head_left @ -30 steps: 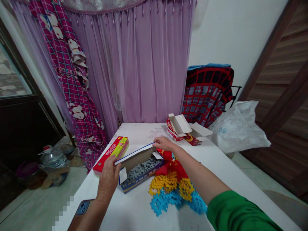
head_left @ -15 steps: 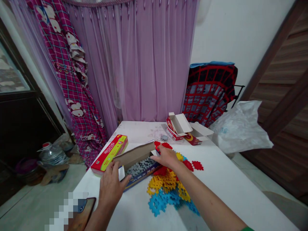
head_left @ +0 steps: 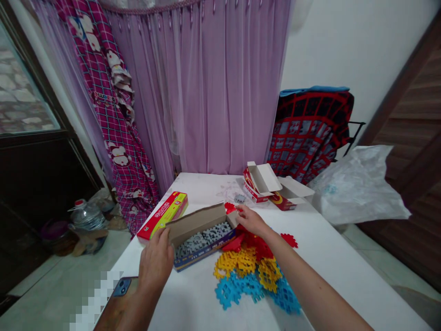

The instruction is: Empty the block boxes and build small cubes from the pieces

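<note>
A long blue cardboard box (head_left: 206, 256) lies open on the table, its lid raised at the back. Grey gear-shaped plastic pieces (head_left: 201, 240) fill it. My left hand (head_left: 155, 257) grips the box's left end, its fingertips at the lid edge. At the other end, my right hand (head_left: 253, 221) pinches the end flap (head_left: 233, 219) between thumb and fingers. Just right of the box, partly under my right forearm, lies a pile of red pieces (head_left: 262, 248), yellow pieces (head_left: 237, 261) and blue pieces (head_left: 239, 286).
A closed red and yellow box (head_left: 165, 215) lies behind my left hand. Two open red boxes (head_left: 257, 184) stand at the back right, near a single grey piece (head_left: 240, 198). A phone (head_left: 119, 299) is under my left forearm. A plastic bag (head_left: 358, 184) sits beyond the table's right edge.
My right hand has shifted outward with the right end flap, uncovering more of the grey pieces. The left hand stays at the box's left end. The view has turned slightly left.
</note>
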